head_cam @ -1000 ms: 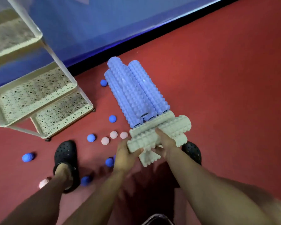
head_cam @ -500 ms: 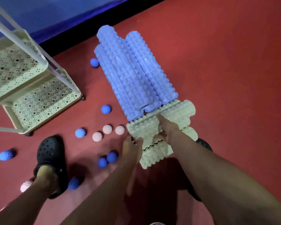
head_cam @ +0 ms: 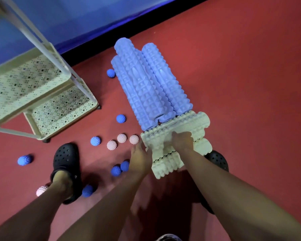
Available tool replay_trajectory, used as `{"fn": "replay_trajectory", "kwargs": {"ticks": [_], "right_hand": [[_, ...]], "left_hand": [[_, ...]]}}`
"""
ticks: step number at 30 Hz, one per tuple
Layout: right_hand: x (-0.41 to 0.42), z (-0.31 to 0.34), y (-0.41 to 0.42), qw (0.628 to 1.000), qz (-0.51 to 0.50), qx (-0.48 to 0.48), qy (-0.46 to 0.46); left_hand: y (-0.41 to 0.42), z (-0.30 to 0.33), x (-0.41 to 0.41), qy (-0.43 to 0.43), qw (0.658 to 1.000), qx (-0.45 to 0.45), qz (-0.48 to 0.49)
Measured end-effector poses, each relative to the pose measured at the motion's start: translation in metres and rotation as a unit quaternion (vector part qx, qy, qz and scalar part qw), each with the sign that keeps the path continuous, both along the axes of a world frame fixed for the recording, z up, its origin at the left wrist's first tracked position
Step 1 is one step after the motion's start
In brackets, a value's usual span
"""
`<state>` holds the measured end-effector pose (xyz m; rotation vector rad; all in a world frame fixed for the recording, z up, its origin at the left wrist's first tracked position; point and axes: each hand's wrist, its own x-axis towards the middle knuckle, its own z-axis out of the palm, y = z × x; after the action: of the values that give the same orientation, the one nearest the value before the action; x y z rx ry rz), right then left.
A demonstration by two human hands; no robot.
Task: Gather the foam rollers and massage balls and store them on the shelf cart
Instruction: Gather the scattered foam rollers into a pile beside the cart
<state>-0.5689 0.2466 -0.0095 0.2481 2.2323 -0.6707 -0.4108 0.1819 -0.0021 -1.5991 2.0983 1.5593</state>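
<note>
Gathering step: right hand (head_cam: 182, 140) gripping white rollers (head_cam: 177, 134), left hand (head_cam: 140, 158) open against them; next, lifting toward cart (head_cam: 42, 94) at ten o'clock.

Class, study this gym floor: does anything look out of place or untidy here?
Yes. Blue massage balls and pink massage balls lie scattered loose on the red floor, one pink ball right against a black clog. None sits on the shelf cart.

3 blue rollers (head_cam: 146, 87) stacked beside cream rollers (head_cam: 179, 136), spiky balls (head_cam: 120, 118) scattered, cream cart (head_cam: 42, 94)
</note>
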Motion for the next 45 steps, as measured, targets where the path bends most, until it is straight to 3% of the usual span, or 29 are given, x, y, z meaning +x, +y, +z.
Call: {"fn": "replay_trajectory", "kwargs": {"ticks": [3,6,10,16,22,27,32,35,41,45], "right_hand": [[0.029,0.051,0.002,0.979,0.179,-0.039,0.091],[0.053,0.11,-0.009,0.93,0.325,-0.073,0.154],[0.095,0.19,-0.031,0.867,0.436,-0.11,0.213],[0.203,0.282,-0.071,0.785,0.526,-0.165,0.282],[0.348,0.322,-0.111,0.681,0.629,-0.207,0.313],[0.468,0.302,-0.124,0.606,0.714,-0.193,0.294],[0.564,0.258,-0.113,0.537,0.79,-0.156,0.25],[0.603,0.231,-0.097,0.504,0.822,-0.148,0.221],[0.617,0.194,-0.076,0.43,0.875,-0.11,0.192],[0.615,0.182,-0.091,0.417,0.884,-0.101,0.186]], "left_hand": [[-0.016,0.048,0.022,-0.038,0.993,-0.079,-0.084],[-0.041,0.095,0.055,-0.05,0.969,-0.178,-0.166],[-0.077,0.167,0.111,-0.084,0.946,-0.25,-0.189],[-0.11,0.246,0.238,-0.071,0.952,-0.294,-0.054],[-0.105,0.258,0.412,-0.084,0.945,-0.305,0.078],[-0.072,0.216,0.555,-0.115,0.935,-0.248,0.224],[-0.014,0.152,0.647,-0.091,0.902,-0.109,0.408],[0.026,0.103,0.669,-0.08,0.861,0.001,0.502],[0.085,0.022,0.649,-0.023,0.745,0.196,0.637],[0.092,-0.01,0.635,0.0,0.7,0.26,0.665]]}}
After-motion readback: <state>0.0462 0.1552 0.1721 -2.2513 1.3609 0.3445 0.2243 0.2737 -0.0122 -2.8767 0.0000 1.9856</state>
